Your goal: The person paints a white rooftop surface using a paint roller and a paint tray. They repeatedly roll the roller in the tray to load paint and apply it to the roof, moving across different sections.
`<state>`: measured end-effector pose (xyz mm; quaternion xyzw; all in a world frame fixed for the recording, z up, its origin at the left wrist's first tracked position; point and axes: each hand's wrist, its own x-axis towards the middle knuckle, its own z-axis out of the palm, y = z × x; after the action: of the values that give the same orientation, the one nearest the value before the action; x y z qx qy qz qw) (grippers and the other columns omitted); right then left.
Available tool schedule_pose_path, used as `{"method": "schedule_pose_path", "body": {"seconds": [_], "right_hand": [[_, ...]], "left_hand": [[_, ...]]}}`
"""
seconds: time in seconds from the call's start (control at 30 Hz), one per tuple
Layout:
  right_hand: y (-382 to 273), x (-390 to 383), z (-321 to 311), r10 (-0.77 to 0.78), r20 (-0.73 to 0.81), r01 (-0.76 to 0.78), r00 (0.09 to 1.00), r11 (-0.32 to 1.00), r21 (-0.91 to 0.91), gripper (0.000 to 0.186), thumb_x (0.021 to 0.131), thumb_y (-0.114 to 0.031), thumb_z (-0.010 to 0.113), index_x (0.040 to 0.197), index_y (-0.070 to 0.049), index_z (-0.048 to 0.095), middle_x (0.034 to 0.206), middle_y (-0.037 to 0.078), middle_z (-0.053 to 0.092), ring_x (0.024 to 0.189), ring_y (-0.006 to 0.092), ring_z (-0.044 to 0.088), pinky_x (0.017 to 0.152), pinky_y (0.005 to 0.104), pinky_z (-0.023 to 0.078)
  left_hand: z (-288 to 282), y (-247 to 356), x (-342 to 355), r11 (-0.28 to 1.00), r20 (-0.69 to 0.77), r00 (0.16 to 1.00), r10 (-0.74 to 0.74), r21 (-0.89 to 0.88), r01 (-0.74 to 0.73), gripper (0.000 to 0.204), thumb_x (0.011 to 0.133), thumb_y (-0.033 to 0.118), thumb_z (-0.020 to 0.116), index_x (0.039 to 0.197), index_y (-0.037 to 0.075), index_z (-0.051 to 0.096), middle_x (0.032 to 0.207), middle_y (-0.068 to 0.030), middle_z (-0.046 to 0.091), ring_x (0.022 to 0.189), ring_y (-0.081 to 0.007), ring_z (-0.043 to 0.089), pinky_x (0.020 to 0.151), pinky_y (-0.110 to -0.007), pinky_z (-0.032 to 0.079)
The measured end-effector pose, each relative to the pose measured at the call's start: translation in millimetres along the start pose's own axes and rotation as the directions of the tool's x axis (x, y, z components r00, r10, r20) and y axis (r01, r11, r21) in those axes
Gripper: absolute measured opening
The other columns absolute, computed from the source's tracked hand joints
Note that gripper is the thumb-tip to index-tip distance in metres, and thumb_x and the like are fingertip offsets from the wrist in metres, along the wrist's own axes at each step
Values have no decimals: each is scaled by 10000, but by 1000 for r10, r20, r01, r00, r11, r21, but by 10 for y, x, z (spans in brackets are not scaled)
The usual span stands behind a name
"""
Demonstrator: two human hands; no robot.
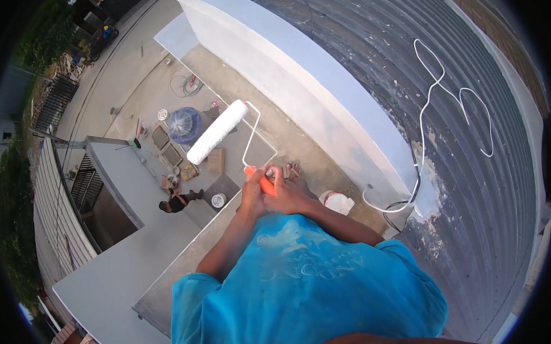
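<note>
A paint roller points up and to the left, away from my chest. Its thick white sleeve (218, 133) sits on a bent white wire frame (258, 121). My left hand (252, 192) is closed around the orange handle (266, 185). My right hand (283, 195) is closed on the same handle, close against the left. Between the two hands part of the orange grip shows. The sleeve hangs in the air, apart from the white parapet wall (284, 68). A white paint bucket (337, 201) stands beyond my right forearm, partly covered by something white.
Right of the parapet, a grey corrugated roof (471, 226) carries a loose white cable (427, 97). The ledge drops off at left to a yard far below, with a person (178, 201), a blue-covered drum (186, 125), a white bucket (219, 200) and a cardboard box (215, 160).
</note>
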<state>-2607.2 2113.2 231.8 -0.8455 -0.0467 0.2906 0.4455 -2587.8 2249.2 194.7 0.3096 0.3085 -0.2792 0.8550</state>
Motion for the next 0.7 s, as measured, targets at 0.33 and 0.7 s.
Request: {"method": "schedule_pose_path", "body": {"seconds": [0.33,0.7], "right_hand": [[1306,563,-1899,1,-374,-52,928,991,-126,397,932,-320,633,1197,-34,559,1070,122,677,842,241,661,771,392,513],[2391,2057,-3291,100,-570,-391,815,821,-416,814,944,-564,493,1473,37,346,1507,275,363,1412,414,339,1154,487,299]], "left_hand": [[-489,-379,-13,743,-307,944,119,-603,-290,110,956,107,551,879,117,473,681,17,512,525,-79,482,503,-258,473],[-925,-539,-540,555,-521,831,195,-640,-532,243,947,115,590,732,118,478,602,37,510,446,-64,478,416,-224,439]]}}
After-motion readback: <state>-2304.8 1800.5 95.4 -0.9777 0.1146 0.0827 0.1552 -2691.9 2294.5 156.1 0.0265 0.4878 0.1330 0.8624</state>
